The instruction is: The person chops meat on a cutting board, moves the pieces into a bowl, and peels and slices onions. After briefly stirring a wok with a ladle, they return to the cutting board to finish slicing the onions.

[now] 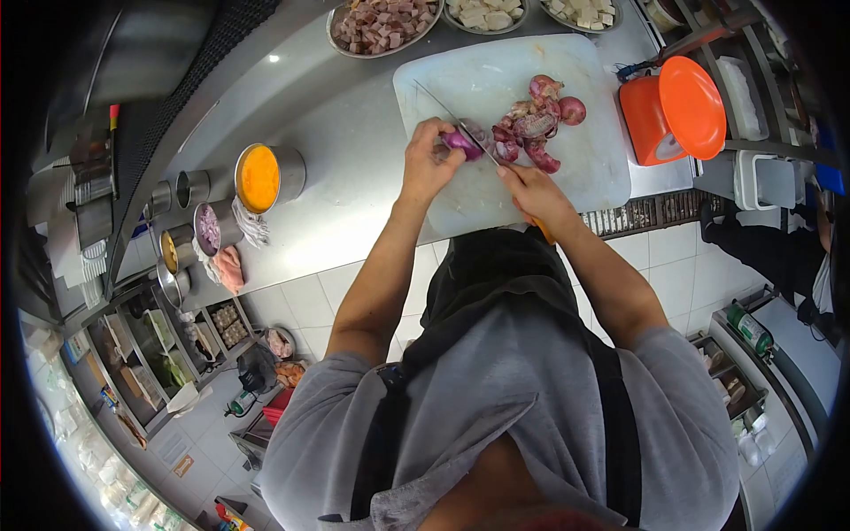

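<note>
Board (589, 80) beneath your work | knife (459, 124): your right hand (540, 196) grasps its handle; guide the blade steadily | purple onion (464, 143): over the board, pinched in your left hand (426, 166); tuck fingertips (456, 156) clear of the edge.

Your counter (332, 115): brushed metal, glossy under the light. Cutting board (575, 190): pale plastic, matt, scuffed. Scale (644, 119) by you: smooth orange plastic. Knife blade (440, 102): thin shiny metal. Your apron (496, 265): dark matt cloth. Floor tiles (305, 301): smooth, faintly glossy.
</note>
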The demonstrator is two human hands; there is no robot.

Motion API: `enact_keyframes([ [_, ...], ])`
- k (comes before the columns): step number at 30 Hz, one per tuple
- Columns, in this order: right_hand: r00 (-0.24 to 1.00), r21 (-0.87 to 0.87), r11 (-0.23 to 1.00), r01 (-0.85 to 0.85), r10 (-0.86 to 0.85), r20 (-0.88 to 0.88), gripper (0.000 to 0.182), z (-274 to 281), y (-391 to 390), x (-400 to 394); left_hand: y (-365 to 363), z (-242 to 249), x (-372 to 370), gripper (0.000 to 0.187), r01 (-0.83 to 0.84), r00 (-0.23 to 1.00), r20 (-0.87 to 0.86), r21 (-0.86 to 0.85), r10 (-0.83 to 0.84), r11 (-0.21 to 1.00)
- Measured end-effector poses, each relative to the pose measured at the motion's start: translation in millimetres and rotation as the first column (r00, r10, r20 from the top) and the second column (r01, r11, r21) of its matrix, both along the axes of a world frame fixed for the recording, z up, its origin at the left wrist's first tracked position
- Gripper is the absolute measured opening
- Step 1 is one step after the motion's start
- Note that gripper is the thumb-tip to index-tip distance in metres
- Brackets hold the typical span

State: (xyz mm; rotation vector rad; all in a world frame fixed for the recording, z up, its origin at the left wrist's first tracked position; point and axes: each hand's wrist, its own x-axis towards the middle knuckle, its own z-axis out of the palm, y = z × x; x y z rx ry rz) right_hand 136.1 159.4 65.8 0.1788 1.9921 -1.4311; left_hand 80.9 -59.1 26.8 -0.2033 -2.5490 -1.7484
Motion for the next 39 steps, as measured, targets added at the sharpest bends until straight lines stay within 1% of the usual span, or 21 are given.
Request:
enact_keyframes([
  [3, 0.995, -0.039, 0.996, 0.085, -0.083, 0.056, 0.041, -12.8, 0.2, -1.4, -10.0, -7.9, 9.1, 0.034, -0.017, 1.0, 0.009, -0.003, 0.017, 1.0],
  [5, 0.977, -0.096, 0.978, 0.185, -0.172, 0.122, 0.042, -14.1, 11.3, 3.1, -21.5, -9.8, 12.8, 0.036, -0.057, 0.965, 0.259, 0.051, 0.042, 0.997],
  [7, 0.98, -0.058, 0.98, 0.189, -0.185, 0.067, 0.042, -7.8, 18.8, 5.6, -17.8, 3.1, 14.7, 0.041, -0.064, 0.942, 0.332, 0.04, 0.047, 0.997],
  [9, 0.98, -0.022, 0.98, 0.2, -0.2, 0.013, 0.043, -3.3, 20.9, 9.5, -3.6, 10.5, 16.1, 0.045, -0.027, 0.954, 0.283, -0.25, 0.099, 0.968],
  [11, 0.978, 0.046, 0.981, 0.191, -0.186, -0.099, 0.045, -0.4, 21.4, 12.7, -1.8, 6.1, 10.1, 0.05, -0.009, 0.955, 0.277, -0.324, 0.104, 0.946],
  [13, 0.975, 0.034, 0.984, 0.172, -0.166, -0.147, 0.044, 0.4, 19.9, 23.3, -8.9, 4.4, 7.6, 0.052, -0.192, 0.904, 0.407, 0.109, 0.132, 0.975],
  [15, 0.969, 0.02, 0.987, 0.159, -0.152, -0.196, 0.044, 3.6, 17.0, 30.3, -30.4, 19.1, 4.7, 0.052, -0.37, 0.87, 0.423, 0.221, 0.253, 0.902],
  [17, 0.995, -0.046, 0.998, -0.042, 0.046, 0.09, 0.044, 10.6, 13.1, 37.7, -54.8, 26.6, -7.5, 0.049, -0.419, 0.897, 0.313, 0.376, 0.312, 0.826],
  [18, 0.994, -0.054, 0.997, -0.054, 0.059, 0.095, 0.043, 10.1, 9.6, 41.2, -51.1, 32.8, -17.4, 0.049, -0.415, 0.899, 0.311, 0.382, 0.308, 0.826],
  [20, 0.994, -0.052, 0.998, -0.031, 0.037, 0.102, 0.043, -1.3, 13.9, 43.9, -42.2, 46.2, -40.9, 0.044, -0.351, 0.919, 0.249, 0.172, 0.305, 0.92],
  [23, 0.991, -0.055, 0.995, 0.079, -0.073, 0.109, 0.042, 2.4, 31.3, 48.3, -23.8, 16.8, -76.9, 0.043, -0.164, 0.928, 0.358, 0.144, 0.103, 0.976],
  [25, 0.986, -0.002, 0.989, 0.149, -0.149, 0.07, 0.042, 6.5, 52.2, 52.9, -23.3, 3.3, -97.5, 0.041, -0.147, 0.91, 0.398, 0.06, 0.111, 0.987],
  [26, 0.983, 0.031, 0.985, 0.169, -0.171, 0.071, 0.042, 13.2, 60.7, 55.9, -24.8, 6.5, -105.8, 0.039, 0.009, 0.979, 0.197, -0.319, 0.057, 0.948],
  [27, 0.981, 0.034, 0.983, 0.178, -0.18, 0.065, 0.042, 14.2, 67.1, 59.9, -20.5, 14.8, -109.9, 0.037, 0.071, 0.997, 0.023, -0.668, -0.075, 0.741],
  [28, 0.981, 0.063, 0.981, 0.182, -0.185, 0.051, 0.043, 14.1, 72.9, 63.6, -11.5, 21.2, -113.6, 0.037, 0.075, 0.996, 0.017, -0.666, -0.085, 0.742],
  [30, 0.98, 0.09, 0.977, 0.194, -0.198, 0.036, 0.043, 15.2, 76.4, 70.7, 13.0, 34.8, -118.4, 0.036, -0.05, 0.951, -0.241, -0.741, -0.196, 0.67],
  [32, 0.982, 0.119, 0.975, 0.186, -0.186, -0.007, 0.045, 18.4, 73.3, 73.1, 55.1, 38.5, -131.5, 0.039, 0.212, 0.901, -0.203, -0.562, -0.382, 0.8],
  [34, 0.985, 0.146, 0.974, 0.172, -0.17, -0.03, 0.045, 19.6, 68.6, 74.6, 97.3, 38.5, -141.7, 0.043, 0.488, 0.841, 0.047, -0.497, -0.539, 0.717],
  [35, 0.988, 0.174, 0.973, 0.154, -0.148, -0.047, 0.045, 18.4, 68.3, 74.2, 111.5, 38.1, -145.8, 0.043, 0.49, 0.837, 0.04, -0.499, -0.546, 0.715],
  [37, 0.99, 0.176, 0.974, 0.142, -0.136, -0.043, 0.046, 12.7, 70.5, 75.3, 130.4, 28.8, -150.2, 0.05, 0.717, 0.697, 0.331, -0.343, -0.637, 0.607],
  [39, 0.98, 0.244, 0.964, 0.107, -0.061, -0.191, 0.044, 11.2, 72.6, 75.4, 138.4, 23.0, -149.7, 0.054, 0.736, 0.676, 0.335, -0.368, -0.657, 0.569],
])
